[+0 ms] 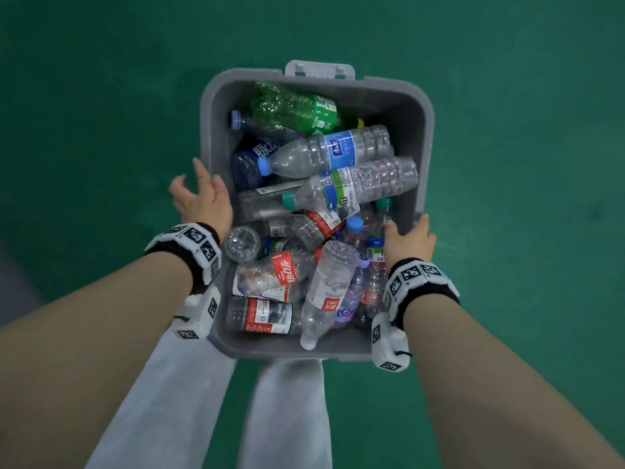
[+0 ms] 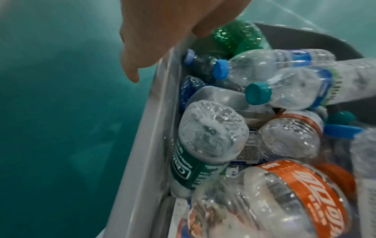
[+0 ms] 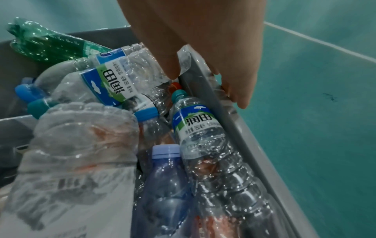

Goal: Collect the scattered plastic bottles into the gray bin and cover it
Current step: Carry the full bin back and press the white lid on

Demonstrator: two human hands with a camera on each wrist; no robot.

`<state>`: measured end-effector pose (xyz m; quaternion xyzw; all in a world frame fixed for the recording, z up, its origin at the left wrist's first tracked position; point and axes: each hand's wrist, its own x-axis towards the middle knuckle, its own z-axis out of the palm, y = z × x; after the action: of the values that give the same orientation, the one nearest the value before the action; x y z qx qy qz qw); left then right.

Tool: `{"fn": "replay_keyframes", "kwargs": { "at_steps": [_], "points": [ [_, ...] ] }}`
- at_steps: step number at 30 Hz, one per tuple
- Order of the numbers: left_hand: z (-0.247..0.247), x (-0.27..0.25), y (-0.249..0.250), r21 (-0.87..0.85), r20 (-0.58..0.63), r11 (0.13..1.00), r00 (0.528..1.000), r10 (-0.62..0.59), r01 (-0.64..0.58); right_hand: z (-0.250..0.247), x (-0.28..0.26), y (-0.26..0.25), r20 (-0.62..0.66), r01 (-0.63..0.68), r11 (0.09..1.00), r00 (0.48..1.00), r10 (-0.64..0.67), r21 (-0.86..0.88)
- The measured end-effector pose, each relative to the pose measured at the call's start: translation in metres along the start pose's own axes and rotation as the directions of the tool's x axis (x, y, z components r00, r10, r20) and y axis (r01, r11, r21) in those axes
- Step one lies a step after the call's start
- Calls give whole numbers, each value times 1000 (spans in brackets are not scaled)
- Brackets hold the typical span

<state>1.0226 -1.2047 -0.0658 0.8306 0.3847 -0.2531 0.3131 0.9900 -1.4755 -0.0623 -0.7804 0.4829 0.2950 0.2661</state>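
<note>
The gray bin stands on the green floor, heaped with several plastic bottles, among them a crushed green bottle, a clear blue-capped bottle and a red-labelled bottle. My left hand is at the bin's left rim with its fingers spread; the thumb hovers over the inner edge and grips nothing. My right hand holds the right rim, thumb inside and fingers outside. No lid is in view.
A pale latch tab sticks out from the bin's far edge. My legs in light trousers stand right at its near edge. Green floor surrounds the bin, with a white line to the right.
</note>
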Motion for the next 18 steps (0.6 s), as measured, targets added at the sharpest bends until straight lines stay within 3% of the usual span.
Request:
{"fn": "replay_keyframes", "kwargs": {
  "at_steps": [2, 5, 10, 18],
  "points": [
    [-1, 4, -6, -40, 62, 993, 992, -110, 112, -1, 5, 0, 6, 5, 1000, 1000, -5, 3],
    [-1, 5, -11, 121, 140, 989, 984, -106, 89, 1, 10, 1, 17, -9, 1000, 1000, 9, -10],
    [-1, 9, -18, 293, 44, 956, 999, 18, -30, 4, 14, -4, 11, -55, 998, 998, 55, -44],
    [-13, 1, -26, 330, -48, 942, 996, 77, -57, -3, 5, 7, -69, 5, 998, 998, -9, -57]
  ]
}}
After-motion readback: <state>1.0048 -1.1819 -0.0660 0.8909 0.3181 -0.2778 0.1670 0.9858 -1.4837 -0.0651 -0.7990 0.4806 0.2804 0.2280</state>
